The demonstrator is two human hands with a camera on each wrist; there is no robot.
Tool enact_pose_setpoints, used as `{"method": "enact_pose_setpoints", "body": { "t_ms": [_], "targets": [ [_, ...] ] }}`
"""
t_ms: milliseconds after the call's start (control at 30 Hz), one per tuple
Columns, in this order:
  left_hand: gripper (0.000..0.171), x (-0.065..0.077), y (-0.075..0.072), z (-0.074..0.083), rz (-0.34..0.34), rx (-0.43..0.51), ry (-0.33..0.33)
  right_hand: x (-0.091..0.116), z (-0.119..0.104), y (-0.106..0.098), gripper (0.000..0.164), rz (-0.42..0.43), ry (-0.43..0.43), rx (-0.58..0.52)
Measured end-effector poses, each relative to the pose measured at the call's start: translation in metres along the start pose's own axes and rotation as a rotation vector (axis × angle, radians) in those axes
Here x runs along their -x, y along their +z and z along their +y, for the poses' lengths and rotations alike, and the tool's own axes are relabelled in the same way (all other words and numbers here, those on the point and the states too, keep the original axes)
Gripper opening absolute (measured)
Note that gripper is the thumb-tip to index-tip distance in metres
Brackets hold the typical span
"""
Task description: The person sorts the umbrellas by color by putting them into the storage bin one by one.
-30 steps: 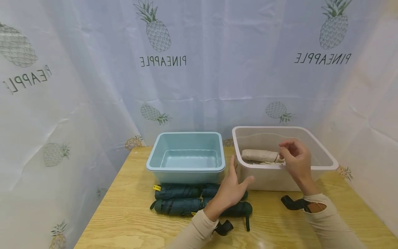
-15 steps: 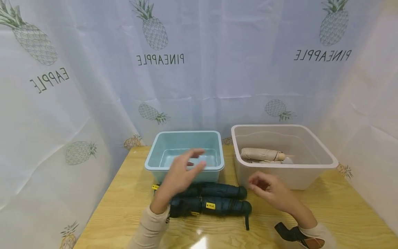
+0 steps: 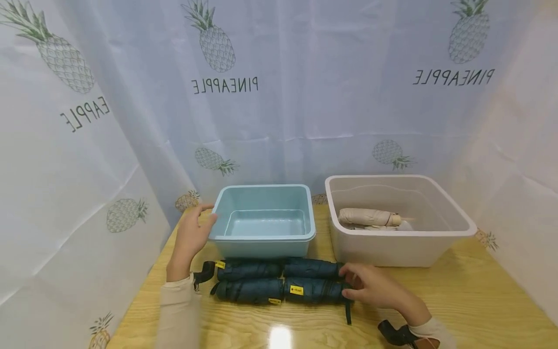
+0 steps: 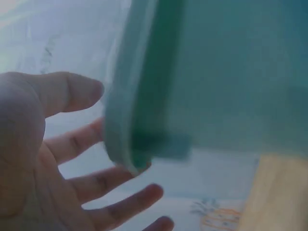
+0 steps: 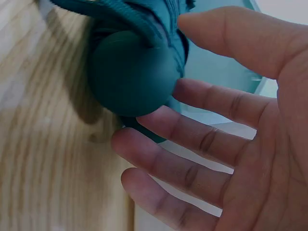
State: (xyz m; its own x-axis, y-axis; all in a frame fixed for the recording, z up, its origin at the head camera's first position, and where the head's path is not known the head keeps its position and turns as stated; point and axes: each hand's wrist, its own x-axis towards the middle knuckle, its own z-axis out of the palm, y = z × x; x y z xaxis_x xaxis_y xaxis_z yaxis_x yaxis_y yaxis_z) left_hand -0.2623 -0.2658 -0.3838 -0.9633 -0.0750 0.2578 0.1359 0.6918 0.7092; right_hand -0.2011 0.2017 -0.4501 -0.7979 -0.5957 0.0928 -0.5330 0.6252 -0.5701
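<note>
Head view: blue bin (image 3: 261,248) is set along the left half of the table's (image 3: 479,303) far edge, white bin (image 3: 388,252) toward the far right corner, a narrow strip of wood left between, with wider wood seen in front of the four folded dark umbrellas (image 3: 320,291) and toward the right edge. Umbrellas are laid in two rows just before the blue bin, their right ends met by the right hand (image 3: 377,287), thumb and fingers parted, nothing clamped, touch unclear. Left hand (image 3: 192,237) is held beside the blue bin's left rim, fingers spread, contact unclear.
</note>
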Motion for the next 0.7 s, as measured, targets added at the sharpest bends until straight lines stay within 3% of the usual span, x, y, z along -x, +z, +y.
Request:
{"method": "enact_pose_setpoints", "body": {
  "t_ms": [200, 367, 700],
  "targets": [
    [0.055, -0.003, 0.0, -0.037, -0.132, 0.225, -0.044, 0.0, 0.006, 0.005, 0.042, -0.044, 0.021, 0.013],
    [0.058, -0.007, 0.005, -0.055, -0.199, 0.403, -0.074, -0.002, 0.009, 0.008, 0.045, -0.074, 0.034, 0.012],
    [0.06, -0.009, 0.017, -0.068, -0.237, 0.537, -0.09, -0.006, 0.014, 0.014, 0.036, -0.099, 0.044, -0.008]
  ]
}}
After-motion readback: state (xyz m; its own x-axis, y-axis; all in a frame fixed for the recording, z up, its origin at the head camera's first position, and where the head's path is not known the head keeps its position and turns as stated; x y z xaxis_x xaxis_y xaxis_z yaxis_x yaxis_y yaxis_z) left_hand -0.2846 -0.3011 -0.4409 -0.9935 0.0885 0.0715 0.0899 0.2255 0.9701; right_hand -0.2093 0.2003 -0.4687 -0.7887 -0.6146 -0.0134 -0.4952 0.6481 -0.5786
